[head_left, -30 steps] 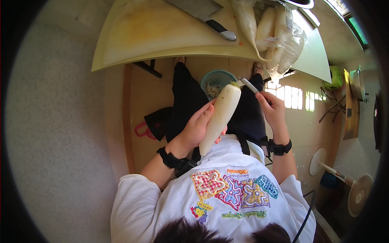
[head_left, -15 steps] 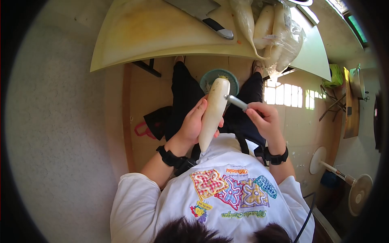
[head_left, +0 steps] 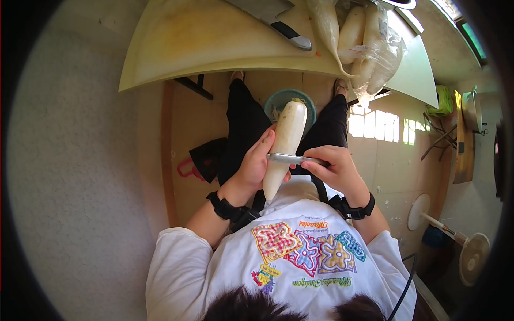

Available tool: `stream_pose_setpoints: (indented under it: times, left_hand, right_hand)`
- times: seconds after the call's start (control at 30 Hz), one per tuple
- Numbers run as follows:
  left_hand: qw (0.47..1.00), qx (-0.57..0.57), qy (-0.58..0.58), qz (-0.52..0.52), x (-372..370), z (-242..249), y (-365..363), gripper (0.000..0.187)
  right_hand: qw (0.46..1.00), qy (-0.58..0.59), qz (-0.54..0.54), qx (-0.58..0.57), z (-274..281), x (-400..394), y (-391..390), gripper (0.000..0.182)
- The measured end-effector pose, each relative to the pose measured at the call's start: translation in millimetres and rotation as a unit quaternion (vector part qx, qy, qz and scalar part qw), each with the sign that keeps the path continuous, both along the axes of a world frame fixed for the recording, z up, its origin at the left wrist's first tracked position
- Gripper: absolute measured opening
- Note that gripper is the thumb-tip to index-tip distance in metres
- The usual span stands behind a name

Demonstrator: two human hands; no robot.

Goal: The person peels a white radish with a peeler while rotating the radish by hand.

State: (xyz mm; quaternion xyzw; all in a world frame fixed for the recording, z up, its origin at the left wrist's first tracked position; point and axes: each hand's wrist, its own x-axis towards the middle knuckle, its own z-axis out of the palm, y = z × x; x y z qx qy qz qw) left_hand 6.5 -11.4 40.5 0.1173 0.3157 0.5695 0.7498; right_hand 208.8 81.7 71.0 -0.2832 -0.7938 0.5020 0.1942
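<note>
My left hand (head_left: 255, 163) is wrapped round a white daikon radish (head_left: 290, 131), its thick green-tinged end pointing away from me and its thin tip near my shirt. In my right hand (head_left: 335, 168) is a metal peeler (head_left: 287, 158), gripped by its handle. The peeler lies across the radish, on its upper face, below the middle of its length. Beneath the thick end, on the floor between my feet, stands a teal basin (head_left: 274, 101) with pale scraps in it.
On the table (head_left: 182, 48) ahead lie a cleaver with a black handle (head_left: 290, 35) and several radishes in a clear plastic bag (head_left: 393, 53). A white fan (head_left: 474, 259) is at the right. A black and pink item (head_left: 206, 160) sits on the floor at left.
My right hand has brought the peeler from the radish's right side, near the thick end, down and leftward across its lower half. The left hand has kept its hold on the radish.
</note>
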Motion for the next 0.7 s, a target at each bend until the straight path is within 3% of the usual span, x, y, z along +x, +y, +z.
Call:
stream_pose_setpoints:
  times: [0.7]
  left_hand:
    - [1.0,-0.021,-0.009,0.003,1.8,-1.7,0.5,0.052]
  right_hand:
    - [0.997,-0.014,-0.074,0.001,-7.1,4.0,6.0,0.018]
